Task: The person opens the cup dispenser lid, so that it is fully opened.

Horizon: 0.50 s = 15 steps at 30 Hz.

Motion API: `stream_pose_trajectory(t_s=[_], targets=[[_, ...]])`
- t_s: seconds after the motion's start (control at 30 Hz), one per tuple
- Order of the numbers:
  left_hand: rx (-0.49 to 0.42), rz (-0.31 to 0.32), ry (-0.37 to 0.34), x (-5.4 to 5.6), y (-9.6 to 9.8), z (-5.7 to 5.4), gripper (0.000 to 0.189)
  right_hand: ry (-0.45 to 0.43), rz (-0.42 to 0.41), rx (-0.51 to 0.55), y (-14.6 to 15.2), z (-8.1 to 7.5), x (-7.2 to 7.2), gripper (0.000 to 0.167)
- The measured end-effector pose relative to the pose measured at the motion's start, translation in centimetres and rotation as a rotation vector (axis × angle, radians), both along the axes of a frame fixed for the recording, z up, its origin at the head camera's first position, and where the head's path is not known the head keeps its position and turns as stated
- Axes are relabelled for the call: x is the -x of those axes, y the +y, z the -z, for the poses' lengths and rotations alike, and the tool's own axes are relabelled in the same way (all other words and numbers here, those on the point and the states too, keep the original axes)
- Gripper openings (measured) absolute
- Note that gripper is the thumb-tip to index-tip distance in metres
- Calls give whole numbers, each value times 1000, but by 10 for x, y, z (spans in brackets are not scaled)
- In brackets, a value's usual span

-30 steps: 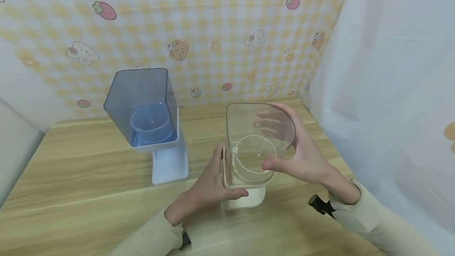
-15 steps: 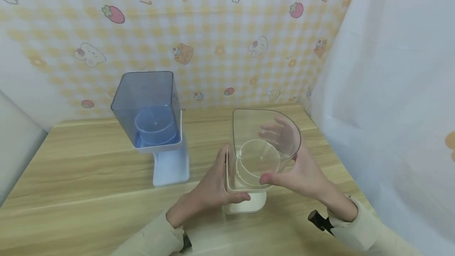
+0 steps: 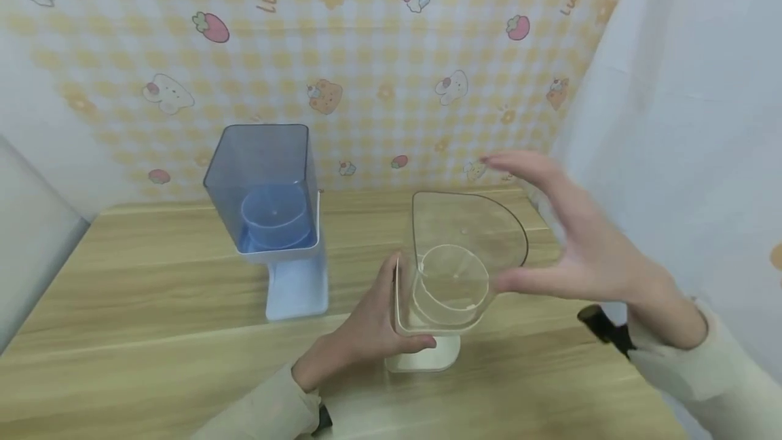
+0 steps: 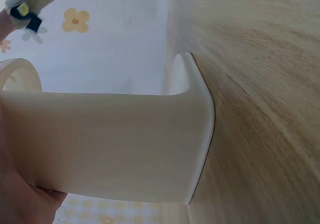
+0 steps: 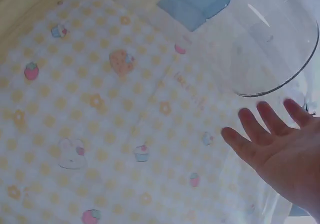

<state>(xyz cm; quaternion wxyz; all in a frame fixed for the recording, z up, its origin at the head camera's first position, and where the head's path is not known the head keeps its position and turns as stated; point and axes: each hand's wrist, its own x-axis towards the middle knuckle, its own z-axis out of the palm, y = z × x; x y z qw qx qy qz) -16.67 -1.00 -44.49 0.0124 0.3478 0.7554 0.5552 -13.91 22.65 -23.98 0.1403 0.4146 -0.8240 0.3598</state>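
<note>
Clear of its grasp, the right hand has drawn away to the right since the earlier frames, while the left hand keeps its hold. In the head view, the clear container sits in the pale collar of a cream stand, right of a blue dispenser on the wooden surface. Left fingers grip the collar's left side, thumb across its front; right fingers are spread and hold nothing, the thumb close to the container's wall, contact uncertain. With one side unsupported, the left grip is best kept firm and level, and the right thumb best kept from nudging the wall. From the left wrist, the stand's foot appears flat against the surface, which should help steadiness; pressing gently downward would guard against tipping. From the right wrist, the fingertips look just apart from the container's dark rim; any renewed hold seems better placed low on the wall than on that thin edge.
</note>
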Motion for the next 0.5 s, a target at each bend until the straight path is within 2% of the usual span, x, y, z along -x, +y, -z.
stream_pose_trajectory(t_s=[0.1, 0.17, 0.27, 0.5], targets=[[-4, 1, 1, 1, -2, -2, 114, 18, 70, -411, -18, -22, 3, 102], [-20, 9, 1, 1, -2, -2, 114, 4, 51, -569, -29, -28, 6, 97], [-45, 33, 4, 0, -1, -3, 112, 31, 19, -628, -36, -29, 8, 86], [-76, 39, 70, 1, 3, 2, 113, 120, 36, -546, -31, -19, 7, 77]])
